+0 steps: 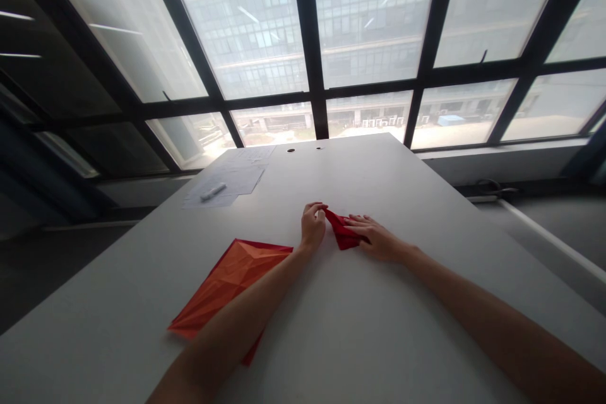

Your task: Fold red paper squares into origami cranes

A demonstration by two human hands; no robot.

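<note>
Head view: L hand (312, 226) pinches small red folded paper (341, 233) w/ narrow fingers, R hand (377, 238) lies open, pressing it on counter (379, 170), creased orange paper (231, 284) nearby.

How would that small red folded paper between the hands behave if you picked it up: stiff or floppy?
The small red folded paper is probably very light, since it looks like thin sheet pinched by the left hand. Its stacked folds likely make it slightly stiff, though the narrow tip may bend easily. It might slide if pushed across the smooth white table.
</note>
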